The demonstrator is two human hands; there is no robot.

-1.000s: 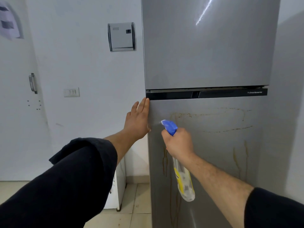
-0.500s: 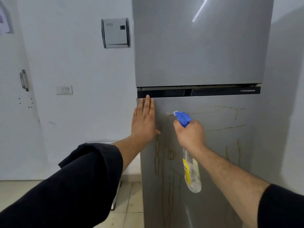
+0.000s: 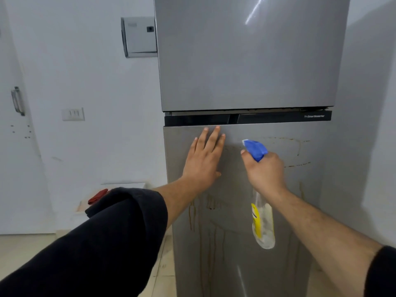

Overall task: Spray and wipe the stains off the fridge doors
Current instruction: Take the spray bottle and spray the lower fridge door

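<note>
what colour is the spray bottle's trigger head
Blue, atop the clear spray bottle with a yellow label, shown in the head view, the only one.

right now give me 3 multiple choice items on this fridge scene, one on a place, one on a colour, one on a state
1. Where do the brown stains sit?
A. upper door
B. lower door
C. wall

2. What colour is the spray bottle's nozzle head?
A. blue
B. red
C. green

3. How is the left hand placed?
A. gripping a cloth
B. hanging free
C. flat on the door, fingers spread

Answers:
1. B: the streaks run down the lower door, while the upper door looks clean.
2. A: the head of the spray bottle in the right hand is blue.
3. C: the left hand lies open against the door, just under the dark strip.
</note>
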